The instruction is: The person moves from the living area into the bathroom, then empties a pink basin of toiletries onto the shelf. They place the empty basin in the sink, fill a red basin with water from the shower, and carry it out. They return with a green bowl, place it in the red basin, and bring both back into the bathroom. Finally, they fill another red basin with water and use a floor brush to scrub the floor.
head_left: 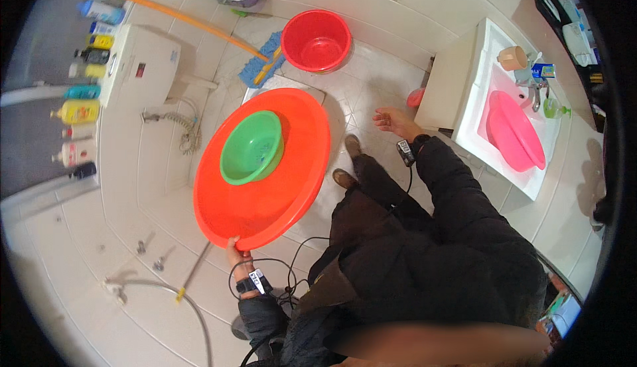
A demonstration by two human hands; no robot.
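A wide, shallow orange basin (pixel 292 188) takes up the middle of the view, with a smaller green basin (pixel 251 148) sitting inside it. At the orange basin's lower rim, my left hand (pixel 235 253) grips the edge, fingers partly hidden. My right hand (pixel 397 123) hangs free in the air to the right of the basin, its fingers loosely stretched and nothing in them. Nearest to it are the sink cabinet (pixel 444 85) and a small pinkish-red object (pixel 415 97) on the floor. Both wrists carry strapped devices with cables.
Beyond the orange basin stand a red basin (pixel 317 40) and a blue mop (pixel 255 68) with an orange handle. The sink (pixel 484 135) on the right holds a pink basin (pixel 514 131). Bottles (pixel 79 111) line the left ledge; a shower hose (pixel 196 314) hangs lower left.
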